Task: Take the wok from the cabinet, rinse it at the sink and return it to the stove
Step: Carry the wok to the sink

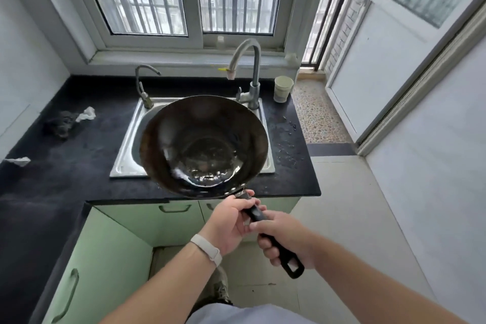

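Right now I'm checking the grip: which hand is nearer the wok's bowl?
Left. The left hand grips the handle just behind the wok's bowl; the right hand grips farther back, near its loop end.

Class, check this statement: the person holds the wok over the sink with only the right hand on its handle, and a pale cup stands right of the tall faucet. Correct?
No. The head view shows both hands gripping the handle: the left hand near the bowl, the right hand behind it. The wok is over the sink, the cup right of the tall faucet.
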`<state>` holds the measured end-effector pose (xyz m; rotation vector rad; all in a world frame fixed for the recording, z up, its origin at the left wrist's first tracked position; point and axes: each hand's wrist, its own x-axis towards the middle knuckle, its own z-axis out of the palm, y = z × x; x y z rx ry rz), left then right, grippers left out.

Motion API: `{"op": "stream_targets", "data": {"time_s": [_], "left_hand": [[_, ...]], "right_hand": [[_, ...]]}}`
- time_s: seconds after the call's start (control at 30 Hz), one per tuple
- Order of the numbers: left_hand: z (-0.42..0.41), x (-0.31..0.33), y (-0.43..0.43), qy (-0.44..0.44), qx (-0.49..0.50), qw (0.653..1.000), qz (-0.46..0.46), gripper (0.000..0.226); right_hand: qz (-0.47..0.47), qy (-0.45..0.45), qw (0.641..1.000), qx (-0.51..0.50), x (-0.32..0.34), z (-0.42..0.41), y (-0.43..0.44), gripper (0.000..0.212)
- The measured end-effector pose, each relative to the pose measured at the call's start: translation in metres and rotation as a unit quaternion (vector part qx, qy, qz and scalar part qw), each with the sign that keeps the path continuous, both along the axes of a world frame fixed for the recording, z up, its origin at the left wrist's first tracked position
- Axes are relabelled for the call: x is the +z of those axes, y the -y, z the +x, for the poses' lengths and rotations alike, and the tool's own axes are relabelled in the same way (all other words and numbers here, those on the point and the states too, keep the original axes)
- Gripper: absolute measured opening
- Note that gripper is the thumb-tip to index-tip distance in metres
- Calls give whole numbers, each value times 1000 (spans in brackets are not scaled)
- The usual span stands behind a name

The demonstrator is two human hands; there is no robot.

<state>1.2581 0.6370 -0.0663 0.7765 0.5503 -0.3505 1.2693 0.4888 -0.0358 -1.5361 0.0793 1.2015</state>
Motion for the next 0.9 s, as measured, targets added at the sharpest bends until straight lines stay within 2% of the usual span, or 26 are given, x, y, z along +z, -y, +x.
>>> {"op": "stream_targets", "data": {"time_s": [0.27,0.43,0.73,0.9], "left_hand": [[74,-12,-65,-13,-30,999,-19,21],[100,-25,-86,-30,-48,998,-39,18],[137,-32,-95,-46,-33,997,-45,19],[162,-27,-95,-40,18,997,-58,18]], "right_hand": [[-28,-31,999,-27,-6,67,-66,7],[-14,-52,998,-34,-11,93,-85,5],[-6,-59,998,-5,-24,138,-92,14],[-6,-50,998,47,-28,176,-93,23]]}}
